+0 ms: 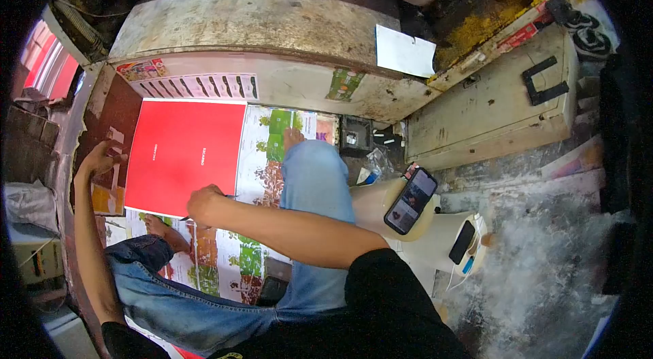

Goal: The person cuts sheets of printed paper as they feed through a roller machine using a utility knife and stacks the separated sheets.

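A worn bench (252, 26) spans the far side. Nearer, printed sheets (262, 183) cover the ground, and the red sheet (180, 155) lies flat on them at left, its white lettering running sideways. At right, a phone (411, 201) leans, screen lit. The left hand (102, 158), fingers spread, is just beside the red sheet's left edge. The right hand (206, 204), at its near right corner, grips a thin dark tool (184, 219).

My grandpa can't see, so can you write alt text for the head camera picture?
A red sheet lies before a barefoot person, whose right hand curls at the sheet's lower right corner, seemingly gripping something thin. The open left hand is beside the left edge. A phone is further right.
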### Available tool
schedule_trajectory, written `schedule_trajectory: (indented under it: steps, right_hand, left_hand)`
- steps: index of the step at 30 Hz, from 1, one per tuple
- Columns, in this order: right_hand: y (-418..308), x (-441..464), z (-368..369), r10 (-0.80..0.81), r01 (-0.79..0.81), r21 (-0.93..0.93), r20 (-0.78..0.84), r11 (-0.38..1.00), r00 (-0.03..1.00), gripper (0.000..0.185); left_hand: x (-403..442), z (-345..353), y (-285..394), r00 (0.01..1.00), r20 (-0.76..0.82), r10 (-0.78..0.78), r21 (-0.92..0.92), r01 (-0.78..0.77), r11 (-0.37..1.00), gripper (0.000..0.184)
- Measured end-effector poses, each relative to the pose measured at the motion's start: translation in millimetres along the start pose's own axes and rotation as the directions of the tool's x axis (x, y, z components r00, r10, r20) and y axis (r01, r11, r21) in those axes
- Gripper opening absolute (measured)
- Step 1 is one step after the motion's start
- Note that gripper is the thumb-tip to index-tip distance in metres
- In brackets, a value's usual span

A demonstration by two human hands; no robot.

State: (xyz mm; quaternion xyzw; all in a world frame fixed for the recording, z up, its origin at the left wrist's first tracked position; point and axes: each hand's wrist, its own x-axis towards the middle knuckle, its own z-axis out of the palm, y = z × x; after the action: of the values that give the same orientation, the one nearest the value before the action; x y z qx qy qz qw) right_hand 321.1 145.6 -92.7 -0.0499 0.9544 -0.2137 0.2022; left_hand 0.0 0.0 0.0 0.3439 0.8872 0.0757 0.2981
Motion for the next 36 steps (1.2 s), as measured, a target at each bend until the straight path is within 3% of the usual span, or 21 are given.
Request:
schedule_trajectory:
  steps: [1, 2, 3, 5, 6, 8, 12, 15, 17, 18, 20, 22, 24, 26, 27, 29, 30, 33, 34, 35, 36]
  right_hand:
    - [-4.7, 2.6, -1.0, -0.03, 0.03, -0.041, 0.012, 0.999, 0.999, 0.041]
    - [-8.6, 2.1, 0.7, -0.063, 0.065, -0.08, 0.028, 0.995, 0.998, 0.038]
    - [54.0, -65.6, 53.5, 0.071, -0.043, -0.14, 0.203, 0.989, 0.977, 0.038]
    - [53.4, -66.2, 60.6, 0.081, -0.059, -0.146, 0.151, 0.987, 0.985, 0.038]
    - [52.2, -65.7, 65.4, 0.078, -0.058, -0.147, 0.139, 0.987, 0.987, 0.038]
    - [54.9, -60.9, 71.2, 0.053, 0.002, -0.179, 0.301, 0.984, 0.952, 0.04]
    - [61.7, -38.2, 102.3, 0.052, -0.011, -0.186, 0.221, 0.983, 0.974, 0.039]
    - [50.6, -22.1, 110.6, 0.151, -0.12, -0.29, 0.088, 0.95, 0.985, 0.038]
    - [56.5, -26.9, 89.7, 0.034, -0.009, -0.182, 0.135, 0.983, 0.99, 0.036]
    - [54.0, -32.0, 74.3, 0.028, -0.002, -0.179, 0.143, 0.984, 0.989, 0.034]
    - [53.9, -32.7, 55.0, 0.04, -0.014, -0.161, 0.161, 0.987, 0.986, 0.031]
    - [56.0, -30.2, 31.1, 0.068, -0.036, -0.141, 0.231, 0.989, 0.97, 0.029]
    - [56.3, -36.0, 19.0, 0.076, -0.014, -0.194, 0.316, 0.981, 0.946, 0.028]
    - [69.2, -34.0, 31.3, 0.108, -0.064, -0.183, 0.24, 0.981, 0.965, 0.029]
    - [72.1, -34.3, 30.6, 0.097, -0.033, -0.231, 0.268, 0.972, 0.958, 0.029]
    - [74.9, -43.0, 28.9, 0.108, -0.048, -0.2, 0.302, 0.979, 0.947, 0.03]
    - [75.2, -44.6, 30.5, 0.099, -0.039, -0.199, 0.298, 0.979, 0.949, 0.031]
    - [73.1, -34.2, 23.9, 0.203, -0.116, -0.243, 0.373, 0.963, 0.905, 0.031]
    - [98.8, -37.5, 22.1, 0.135, -0.047, -0.24, 0.366, 0.97, 0.921, 0.03]
    - [118.4, -52.2, -1.7, 0.146, -0.141, -0.124, 0.03, 0.982, 0.989, 0.027]
    - [137.4, -73.3, -35.6, -0.012, -0.073, -0.212, -0.377, 0.975, 0.926, 0.025]
  left_hand:
    - [6.0, -1.2, -20.0, 1.0, -0.003, 0.008, -0.139, -0.008, 0.99, 0.05]
    - [25.0, 66.0, -2.8, 0.998, 0.034, 0.054, -0.301, -0.042, 0.953, 0.049]
    - [50.8, 143.3, 10.5, 0.992, 0.071, 0.101, -0.457, -0.057, 0.888, 0.049]
    - [24.1, 145.9, 42.8, 0.976, -0.06, 0.209, -0.238, -0.217, 0.947, 0.047]
    - [10.1, 149.2, 65.2, 0.979, -0.062, 0.195, -0.249, -0.204, 0.947, 0.047]
    - [-14.1, 148.2, 110.8, 0.989, -0.039, 0.14, -0.108, -0.143, 0.984, 0.047]
    - [-34.0, 140.5, 137.8, 0.988, -0.041, 0.152, -0.066, -0.154, 0.986, 0.048]
    - [-58.7, 134.6, 170.8, 0.926, -0.147, 0.347, 0.025, -0.348, 0.937, 0.042]
    - [-69.9, 138.7, 204.6, 0.834, -0.27, 0.481, 0.004, -0.499, 0.867, 0.037]
    - [-74.6, 138.1, 221.4, 0.809, -0.265, 0.525, -0.1, -0.565, 0.819, 0.037]
    - [-70.9, 142.1, 232.2, 0.772, -0.22, 0.596, -0.09, -0.624, 0.776, 0.037]
    - [-53.4, 157.1, 218.5, 0.768, -0.139, 0.625, 0.04, -0.627, 0.778, 0.036]
    - [-43.9, 176.8, 208.6, 0.886, 0.018, 0.464, 0.322, -0.445, 0.836, 0.04]
    - [-25.0, 204.0, 202.8, 0.94, 0.248, 0.236, 0.477, -0.33, 0.814, 0.039]
    - [-23.8, 203.3, 206.1, 0.951, 0.21, 0.227, 0.441, -0.3, 0.846, 0.039]
    - [-23.6, 199.7, 222.3, 0.886, 0.455, 0.092, 0.494, -0.337, 0.802, 0.049]
    - [-26.7, 196.7, 222.6, 0.892, 0.442, 0.092, 0.479, -0.322, 0.817, 0.049]
    - [-45.9, 178.1, 222.0, 0.93, 0.007, 0.367, 0.412, -0.337, 0.847, 0.037]
    - [-51.8, 171.3, 224.6, 0.902, -0.13, 0.413, 0.378, -0.34, 0.861, 0.037]
    - [-59.3, 155.6, 226.0, 0.768, -0.441, 0.464, 0.193, -0.424, 0.885, 0.033]
    - [-69.8, 135.1, 226.5, 0.573, -0.716, 0.399, 0.036, -0.54, 0.841, 0.03]
